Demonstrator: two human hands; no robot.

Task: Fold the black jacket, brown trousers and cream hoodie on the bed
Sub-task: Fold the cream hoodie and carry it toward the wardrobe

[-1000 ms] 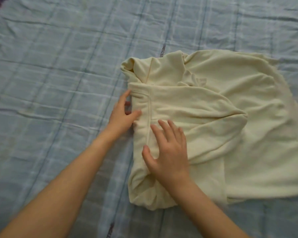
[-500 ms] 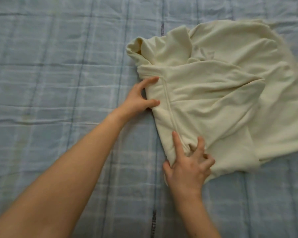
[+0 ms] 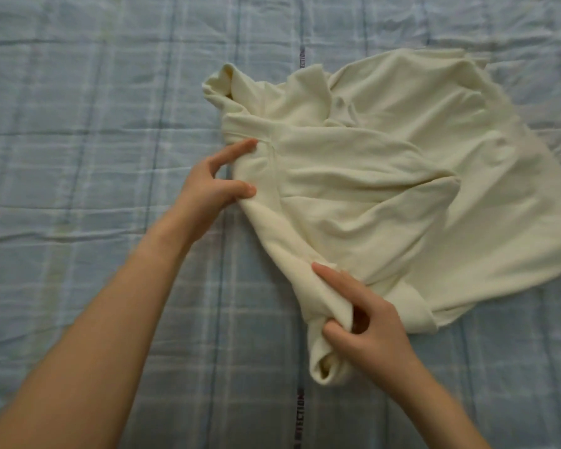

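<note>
The cream hoodie [image 3: 386, 176] lies crumpled and partly folded on the bed, right of centre. My left hand [image 3: 214, 183] pinches its left edge between thumb and fingers. Nearer to me, my right hand [image 3: 366, 322] grips a bunched fold at the hoodie's near left corner, with cloth hanging below the thumb. A sleeve opening shows at the far left of the garment. Neither the black jacket nor the brown trousers is in view.
A pale blue checked bedsheet [image 3: 94, 157] covers the whole bed and is lightly wrinkled. A dark seam line with printed letters [image 3: 300, 413] runs down the middle of it.
My right hand went from lying flat on the hoodie to gripping its near corner and lifting a fold. My left hand stayed on the left edge. The camera view shifted.
</note>
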